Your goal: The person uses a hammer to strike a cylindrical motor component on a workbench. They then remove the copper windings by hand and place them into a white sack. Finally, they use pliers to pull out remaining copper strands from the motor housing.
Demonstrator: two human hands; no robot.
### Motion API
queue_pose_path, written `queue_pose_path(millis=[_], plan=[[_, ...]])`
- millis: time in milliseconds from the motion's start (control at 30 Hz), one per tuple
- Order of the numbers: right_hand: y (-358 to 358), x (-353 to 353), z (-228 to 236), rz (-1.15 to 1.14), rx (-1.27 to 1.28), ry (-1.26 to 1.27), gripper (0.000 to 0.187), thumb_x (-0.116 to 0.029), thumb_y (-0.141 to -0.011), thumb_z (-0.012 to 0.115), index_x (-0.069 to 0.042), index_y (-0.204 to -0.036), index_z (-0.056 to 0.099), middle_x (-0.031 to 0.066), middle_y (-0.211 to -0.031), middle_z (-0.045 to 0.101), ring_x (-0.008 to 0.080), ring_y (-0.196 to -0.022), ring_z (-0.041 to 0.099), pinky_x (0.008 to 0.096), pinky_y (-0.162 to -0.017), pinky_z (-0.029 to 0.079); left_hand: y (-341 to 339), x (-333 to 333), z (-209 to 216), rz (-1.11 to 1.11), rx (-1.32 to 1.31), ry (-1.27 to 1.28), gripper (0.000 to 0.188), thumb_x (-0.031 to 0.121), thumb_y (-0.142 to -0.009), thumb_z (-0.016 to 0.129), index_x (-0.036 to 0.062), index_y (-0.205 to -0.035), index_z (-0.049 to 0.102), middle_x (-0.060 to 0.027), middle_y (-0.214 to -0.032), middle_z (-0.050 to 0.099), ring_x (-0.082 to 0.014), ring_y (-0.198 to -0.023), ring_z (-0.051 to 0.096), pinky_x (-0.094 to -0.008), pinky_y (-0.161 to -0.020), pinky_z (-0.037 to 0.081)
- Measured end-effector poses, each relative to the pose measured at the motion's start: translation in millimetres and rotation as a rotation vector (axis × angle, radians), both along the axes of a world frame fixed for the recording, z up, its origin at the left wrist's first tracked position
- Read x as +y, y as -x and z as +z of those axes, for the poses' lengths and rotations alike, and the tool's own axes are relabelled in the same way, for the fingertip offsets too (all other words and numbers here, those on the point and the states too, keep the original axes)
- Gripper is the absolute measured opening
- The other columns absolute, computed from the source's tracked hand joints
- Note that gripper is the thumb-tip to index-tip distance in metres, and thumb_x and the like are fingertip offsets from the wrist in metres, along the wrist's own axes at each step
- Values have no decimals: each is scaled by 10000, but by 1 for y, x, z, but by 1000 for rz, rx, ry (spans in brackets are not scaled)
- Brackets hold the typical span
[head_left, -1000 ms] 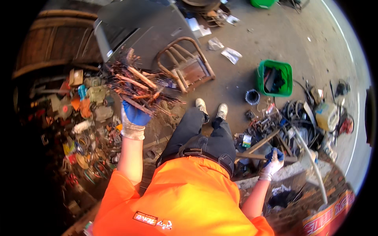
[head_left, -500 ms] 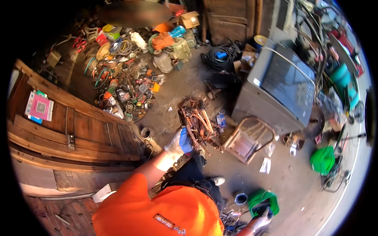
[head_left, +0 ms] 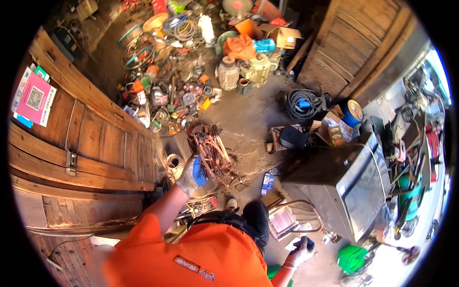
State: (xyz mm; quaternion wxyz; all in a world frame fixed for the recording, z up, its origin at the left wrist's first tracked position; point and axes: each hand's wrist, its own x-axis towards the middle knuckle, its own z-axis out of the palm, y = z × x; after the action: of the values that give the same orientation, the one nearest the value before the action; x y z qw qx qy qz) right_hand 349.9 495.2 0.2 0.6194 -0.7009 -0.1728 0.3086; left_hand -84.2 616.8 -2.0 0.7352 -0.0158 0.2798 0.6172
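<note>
Nearest, the left hand (head_left: 191, 176), gloved in grey and blue, is seen clenched around the lower end of a tangled bundle of coppery wire scrap (head_left: 210, 150), which is held up at about 11 o'clock from the orange-clad torso. Compared with a second ago, the view has been swung round: the bundle was then held over a wooden chair frame on open concrete, whereas it is now carried beside the plank door (head_left: 91, 138) and toward the heaped scrap pile (head_left: 177, 91) at 12 o'clock, so the load appears to be in transit rather than set down. The right hand (head_left: 300, 248), at 5 o'clock, is closed on a small dark object that cannot be identified. A large grey metal cabinet (head_left: 344, 184) stands at 3 o'clock, with a small blue carton (head_left: 267, 182) on the floor between it and the bundle. On the door at 9 o'clock a pink rectangular notice (head_left: 34, 98) with a square code patch is fixed. Farther off, a blue round tin (head_left: 352, 112) at 2 o'clock and an open brown cardboard box (head_left: 283, 36) at 1 o'clock are noted.
</note>
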Motion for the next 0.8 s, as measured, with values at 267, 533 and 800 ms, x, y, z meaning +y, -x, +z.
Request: queue_pose_path(millis=[267,533,800], plan=[[74,192,-10,318,16,42,94,-1,-824,650,-15,-796,562,43,-587,564,118,-452,499,222,-449,393,96,85,0,318,45,-56,346,252,-1007,402,88,-1262,569,-117,-1084,677,-272,-950,672,-463,-900,539],[148,437,17,559,-140,64,146,-30,-831,671,-55,-748,553,-23,-675,554,77,-551,473,250,-504,417,165,219,74,629,-76,28,354,275,-1026,386,87,-1266,566,-121,-1138,653,-282,-931,666,-475,-854,557],[263,678,51,807,-175,-120,72,-84,-831,706,-28,-867,678,-41,-809,632,65,-717,523,231,-678,424,259,338,98,708,98,18,355,241,-1025,391,39,-1276,539,-172,-1191,617,-308,-1046,642,-496,-901,555]])
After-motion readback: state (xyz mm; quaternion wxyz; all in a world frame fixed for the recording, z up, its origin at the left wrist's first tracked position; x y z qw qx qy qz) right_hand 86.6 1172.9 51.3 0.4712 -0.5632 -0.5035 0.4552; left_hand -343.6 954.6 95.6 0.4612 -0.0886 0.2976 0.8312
